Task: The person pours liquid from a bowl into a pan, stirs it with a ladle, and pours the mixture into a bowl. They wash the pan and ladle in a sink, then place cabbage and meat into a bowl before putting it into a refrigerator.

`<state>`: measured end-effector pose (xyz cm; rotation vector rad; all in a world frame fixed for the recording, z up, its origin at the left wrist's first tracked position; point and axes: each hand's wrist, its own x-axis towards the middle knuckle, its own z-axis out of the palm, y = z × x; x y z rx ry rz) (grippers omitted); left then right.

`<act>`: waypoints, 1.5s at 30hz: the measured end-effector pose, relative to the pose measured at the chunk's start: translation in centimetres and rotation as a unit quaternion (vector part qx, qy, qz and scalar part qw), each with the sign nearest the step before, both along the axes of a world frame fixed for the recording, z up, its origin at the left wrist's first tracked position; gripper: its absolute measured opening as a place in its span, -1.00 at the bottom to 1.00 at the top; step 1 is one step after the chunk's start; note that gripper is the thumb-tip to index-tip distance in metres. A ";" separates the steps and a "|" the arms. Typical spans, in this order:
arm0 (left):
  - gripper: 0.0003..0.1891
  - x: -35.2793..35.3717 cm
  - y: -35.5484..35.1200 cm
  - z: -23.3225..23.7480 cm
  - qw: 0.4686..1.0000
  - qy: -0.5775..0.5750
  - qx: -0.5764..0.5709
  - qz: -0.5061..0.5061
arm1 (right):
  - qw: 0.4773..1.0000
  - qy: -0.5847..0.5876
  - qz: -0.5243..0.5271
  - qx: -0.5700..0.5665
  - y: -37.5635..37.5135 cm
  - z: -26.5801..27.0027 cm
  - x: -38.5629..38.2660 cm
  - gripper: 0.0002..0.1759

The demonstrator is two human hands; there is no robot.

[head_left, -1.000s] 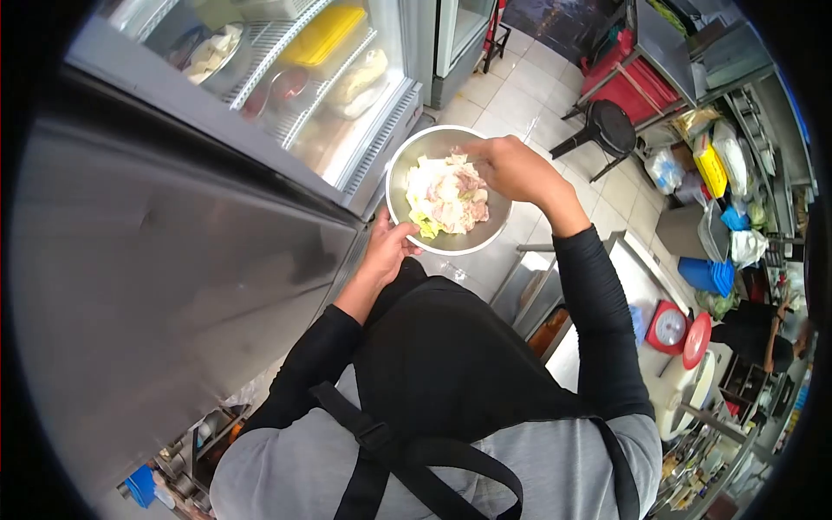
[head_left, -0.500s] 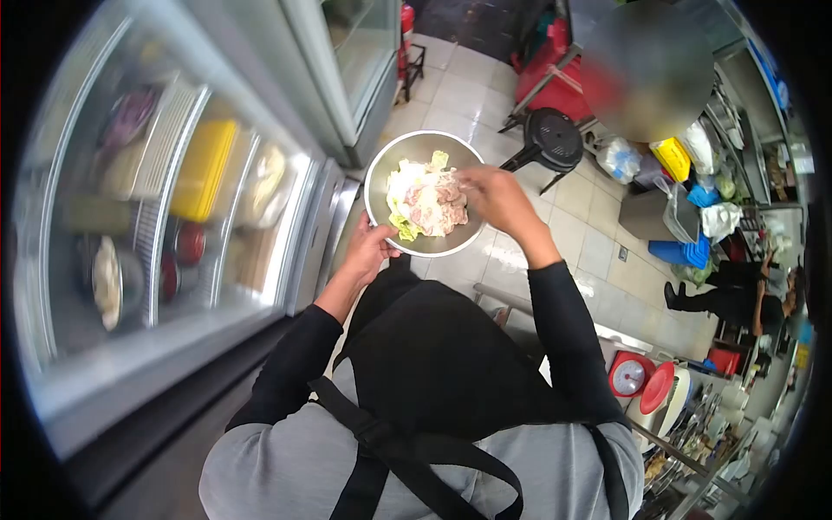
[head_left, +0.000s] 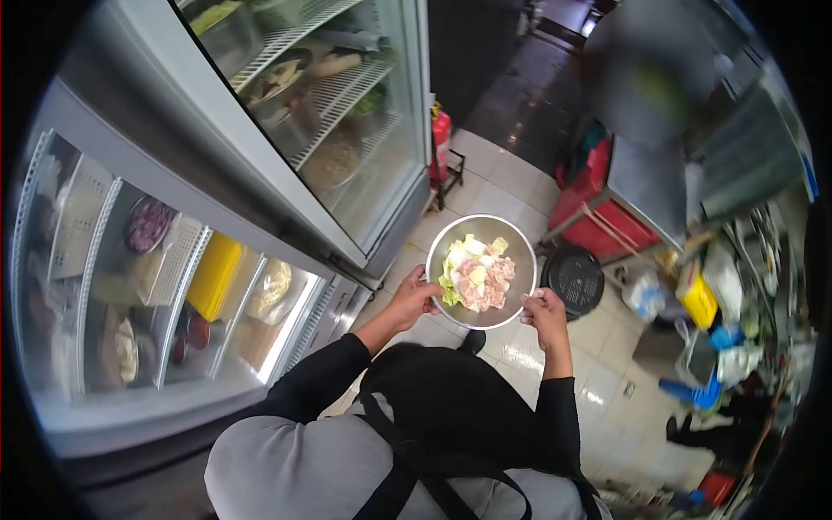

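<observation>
Right hand point(head_left: 544, 317) now at rim point(head_left: 536, 282); two hands point(head_left: 418, 298), one bowl point(head_left: 522, 247)

Two glass-fronted refrigerators, one nearer point(head_left: 347, 299) and one farther point(head_left: 397, 204), line the left side, the nearer lit inside. Pale floor tiles point(head_left: 491, 173) shine beside a black stool point(head_left: 573, 279) and a steel table point(head_left: 646, 186).

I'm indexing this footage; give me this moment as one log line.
metal bowl: held at rim | left hand: gripping | right hand: gripping | contents: pinkish pieces, green leaves | nearby: black stool
</observation>
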<state>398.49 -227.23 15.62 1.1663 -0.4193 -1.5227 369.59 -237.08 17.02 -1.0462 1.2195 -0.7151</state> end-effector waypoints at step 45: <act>-0.90 -1.9 -56.4 34.8 0.430 -0.505 -0.236 0.710 | 0.796 0.075 0.554 -0.234 -85.7 -7.3 24.6 -0.85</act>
